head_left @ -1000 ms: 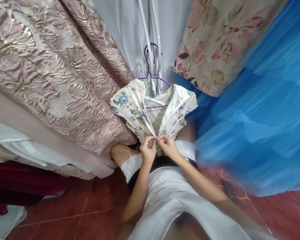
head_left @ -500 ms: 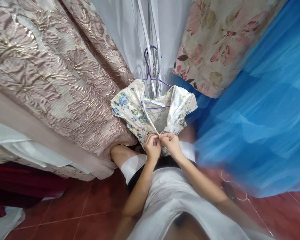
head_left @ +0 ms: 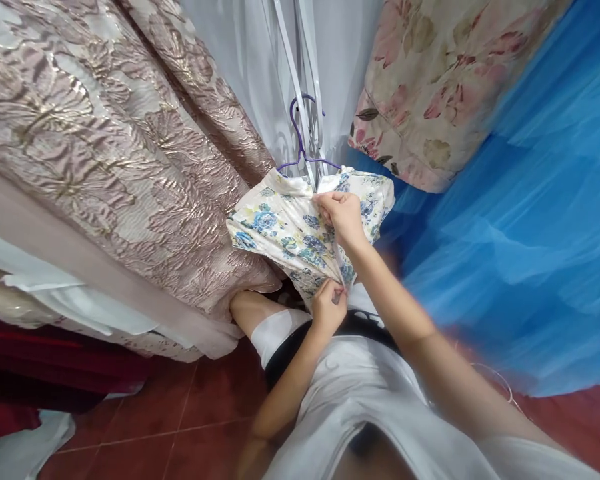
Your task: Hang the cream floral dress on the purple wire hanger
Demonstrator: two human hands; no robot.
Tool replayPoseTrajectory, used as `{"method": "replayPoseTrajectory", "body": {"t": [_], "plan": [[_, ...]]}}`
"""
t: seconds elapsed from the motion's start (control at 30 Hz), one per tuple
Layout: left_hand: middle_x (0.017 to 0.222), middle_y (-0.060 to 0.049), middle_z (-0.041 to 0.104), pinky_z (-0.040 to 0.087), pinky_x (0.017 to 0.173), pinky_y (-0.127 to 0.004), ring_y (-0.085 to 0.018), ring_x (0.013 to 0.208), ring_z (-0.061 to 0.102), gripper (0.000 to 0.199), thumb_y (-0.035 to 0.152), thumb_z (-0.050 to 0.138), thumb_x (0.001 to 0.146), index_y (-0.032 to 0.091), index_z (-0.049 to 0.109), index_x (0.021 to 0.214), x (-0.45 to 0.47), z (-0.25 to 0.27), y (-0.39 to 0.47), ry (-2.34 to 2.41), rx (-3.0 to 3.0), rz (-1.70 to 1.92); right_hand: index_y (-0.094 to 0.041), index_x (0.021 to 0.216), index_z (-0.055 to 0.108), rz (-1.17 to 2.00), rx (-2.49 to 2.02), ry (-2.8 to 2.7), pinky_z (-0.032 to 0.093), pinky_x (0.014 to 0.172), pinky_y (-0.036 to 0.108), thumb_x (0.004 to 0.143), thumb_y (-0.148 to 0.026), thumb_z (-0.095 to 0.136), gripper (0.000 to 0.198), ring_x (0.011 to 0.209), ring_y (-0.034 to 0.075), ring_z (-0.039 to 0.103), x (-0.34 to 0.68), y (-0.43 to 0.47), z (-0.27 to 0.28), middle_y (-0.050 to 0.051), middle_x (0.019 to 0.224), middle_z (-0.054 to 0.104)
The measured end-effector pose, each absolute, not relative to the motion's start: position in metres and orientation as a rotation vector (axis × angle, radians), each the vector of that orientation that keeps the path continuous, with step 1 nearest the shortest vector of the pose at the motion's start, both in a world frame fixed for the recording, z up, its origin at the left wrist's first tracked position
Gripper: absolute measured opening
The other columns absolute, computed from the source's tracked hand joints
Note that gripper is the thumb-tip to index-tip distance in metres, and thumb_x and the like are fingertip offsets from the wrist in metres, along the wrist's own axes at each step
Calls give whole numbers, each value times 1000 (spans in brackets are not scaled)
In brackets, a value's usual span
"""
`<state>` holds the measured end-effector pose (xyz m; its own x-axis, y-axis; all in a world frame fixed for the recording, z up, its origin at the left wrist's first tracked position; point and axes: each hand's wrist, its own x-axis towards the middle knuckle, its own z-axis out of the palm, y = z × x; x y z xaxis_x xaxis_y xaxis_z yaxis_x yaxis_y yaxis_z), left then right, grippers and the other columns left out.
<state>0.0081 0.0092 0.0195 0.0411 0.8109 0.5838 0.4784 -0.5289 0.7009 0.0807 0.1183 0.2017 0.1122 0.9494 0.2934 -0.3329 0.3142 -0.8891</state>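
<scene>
A white dress (head_left: 285, 227) with blue flowers hangs on a purple hanger (head_left: 300, 137). My right hand (head_left: 341, 212) is closed in a pinch near the neckline, at the top of the dress's zipper; the zipper pull is hidden by the fingers. Lower down, my left hand (head_left: 329, 307) grips the dress fabric beside the zipper line and holds it taut towards my lap. The two edges of the opening now meet, apart from a small gap at the neck.
Pink brocade fabric (head_left: 100, 147) with a gold sheen hangs on the left. White straps (head_left: 296, 80) run down behind the hanger. On the right hang a floral cloth (head_left: 430, 100) and blue tulle (head_left: 510, 267). Beneath is a red tiled floor (head_left: 140, 427).
My right hand has moved up along the zipper to the neckline, and the wide opening has closed. My left hand has shifted slightly down and right, still holding the fabric.
</scene>
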Motion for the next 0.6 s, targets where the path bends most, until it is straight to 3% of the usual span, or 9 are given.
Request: {"method": "replayPoseTrajectory", "body": {"t": [0.1,0.27,0.4,0.5,0.6], "plan": [[73,-1,57,42,65,-27,-15,68,54,19,12,62,87,20,51,74,3,14,7,1318,2013,1444,-17,55,54,1083,-735,-1035,17,43,23,77,-22,67,25,40,5,26,76,129,211,-8,43,39],[75,-1,60,44,66,-27,-14,66,53,17,22,69,90,19,60,76,-23,41,22,1285,2127,1419,-17,63,59,1054,-742,-1067,22,44,23,80,-29,72,24,41,6,29,79,129,210,-8,45,41],[105,-8,66,47,64,-27,-14,74,57,15,29,62,98,18,67,107,-50,125,59,1226,2239,1820,-18,64,61,1048,-734,-1123,23,44,23,78,-35,76,26,43,6,31,85,125,205,-8,46,40],[127,-11,63,52,88,-33,-21,107,63,29,36,49,105,21,63,124,-63,187,96,1193,2429,1889,-18,66,62,1043,-736,-1157,23,44,23,78,-37,75,26,43,7,31,88,125,204,-8,46,39],[113,-9,68,50,97,-35,-23,110,64,31,42,44,106,21,67,113,-65,219,127,1176,2656,1616,-18,64,59,1032,-732,-1179,22,45,23,79,-36,73,27,44,7,31,89,129,201,-8,47,39]]}}
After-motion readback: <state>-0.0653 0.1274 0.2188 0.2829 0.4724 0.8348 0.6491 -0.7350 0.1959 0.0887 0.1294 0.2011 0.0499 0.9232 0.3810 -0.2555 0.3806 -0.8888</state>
